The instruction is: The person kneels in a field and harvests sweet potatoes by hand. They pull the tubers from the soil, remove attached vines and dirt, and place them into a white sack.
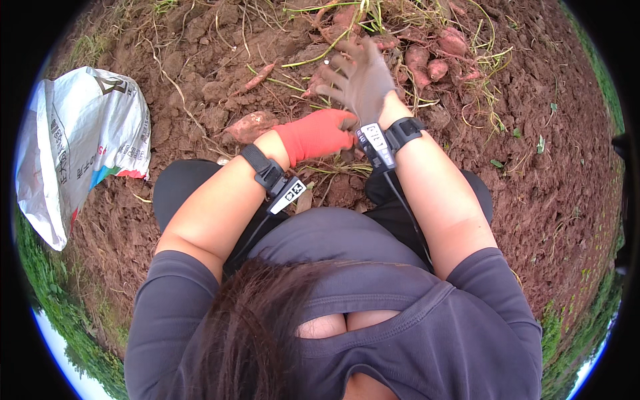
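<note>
My left hand (320,135), in a red knit glove, has its fingers curled beside my right wrist; whether they grip anything is hidden. My right hand (361,80) wears a glove whose brownish palm side shows, blurred, with the fingers spread and nothing seen in them. Behind and beside it lies a cluster of reddish sweet potatoes (419,62) with roots and green stems. One larger sweet potato (251,126) rests on the soil just left of my left hand, and a thin one (261,76) lies farther ahead.
A white woven plastic sack (100,120) bearing print lies on the soil at the left. Cut vines (175,82) and clods of brown soil (200,30) are spread ahead. Both wrists carry strapped devices with cables. My bent knees (182,187) flank the ground before me. Grass (50,290) lines the outer edges.
</note>
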`<state>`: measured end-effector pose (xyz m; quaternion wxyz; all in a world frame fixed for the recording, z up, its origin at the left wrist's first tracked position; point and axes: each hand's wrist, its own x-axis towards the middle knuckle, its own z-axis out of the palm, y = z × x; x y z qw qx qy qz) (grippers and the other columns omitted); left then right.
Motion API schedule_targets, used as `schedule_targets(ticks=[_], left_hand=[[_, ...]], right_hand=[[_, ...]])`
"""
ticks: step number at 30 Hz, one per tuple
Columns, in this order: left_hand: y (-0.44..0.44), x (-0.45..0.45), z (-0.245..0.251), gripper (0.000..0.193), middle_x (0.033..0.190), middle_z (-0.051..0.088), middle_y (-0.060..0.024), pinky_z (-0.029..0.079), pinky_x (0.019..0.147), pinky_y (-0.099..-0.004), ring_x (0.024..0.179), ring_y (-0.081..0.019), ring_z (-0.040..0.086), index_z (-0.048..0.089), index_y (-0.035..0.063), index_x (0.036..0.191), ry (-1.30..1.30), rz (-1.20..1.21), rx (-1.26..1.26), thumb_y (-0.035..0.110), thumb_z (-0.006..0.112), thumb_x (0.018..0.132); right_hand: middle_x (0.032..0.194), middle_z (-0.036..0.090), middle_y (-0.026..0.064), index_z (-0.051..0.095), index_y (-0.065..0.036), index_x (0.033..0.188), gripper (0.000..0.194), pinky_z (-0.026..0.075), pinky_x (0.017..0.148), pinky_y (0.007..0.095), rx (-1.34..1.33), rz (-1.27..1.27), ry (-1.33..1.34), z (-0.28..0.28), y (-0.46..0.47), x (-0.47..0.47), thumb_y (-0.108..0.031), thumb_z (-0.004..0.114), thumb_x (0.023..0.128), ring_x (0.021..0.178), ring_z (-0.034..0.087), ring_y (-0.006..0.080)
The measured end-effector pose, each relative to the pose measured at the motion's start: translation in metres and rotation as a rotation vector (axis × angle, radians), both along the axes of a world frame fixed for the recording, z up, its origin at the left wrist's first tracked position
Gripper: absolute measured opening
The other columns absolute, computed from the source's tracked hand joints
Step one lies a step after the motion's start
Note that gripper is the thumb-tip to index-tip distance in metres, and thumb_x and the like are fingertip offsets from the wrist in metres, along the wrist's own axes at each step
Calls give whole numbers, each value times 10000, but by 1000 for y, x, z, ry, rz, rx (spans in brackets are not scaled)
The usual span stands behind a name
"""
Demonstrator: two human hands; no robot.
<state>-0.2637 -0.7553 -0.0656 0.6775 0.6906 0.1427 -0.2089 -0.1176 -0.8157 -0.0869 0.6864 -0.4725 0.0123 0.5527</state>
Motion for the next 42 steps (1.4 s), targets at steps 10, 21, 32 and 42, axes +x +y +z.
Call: schedule_targets(ticks=[10,21,32,42], left_hand=[[27,-22,-86,547,1166,732,-180,508,970,-383,1102,-282,687,696,29,1245,276,4,200,479,676,935],[57,-55,-178,631,1231,711,-181,492,1009,-369,1148,-266,668,643,1,1316,620,155,283,511,672,945],[53,-22,-196,560,1092,740,-136,506,924,-352,1014,-241,679,677,5,1246,613,146,243,483,676,954],[55,5,-186,509,1121,748,-140,518,932,-365,1043,-255,696,708,41,1212,532,166,193,471,684,941]], right_hand=[[1131,735,192,715,-32,1221,638,549,884,439,-829,940,-1159,-131,-46,52,-574,454,1009,1015,720,354],[1185,751,77,787,-176,1122,271,569,869,434,-1083,1460,-1200,-231,-92,15,-261,651,903,1119,712,269],[1152,749,63,796,-133,1068,225,501,934,391,-1200,1438,-1232,-291,-80,-9,-235,636,947,1138,679,251],[1219,704,94,753,-130,1174,293,467,992,405,-1085,1463,-1187,-250,-81,5,-223,621,930,1185,648,257]])
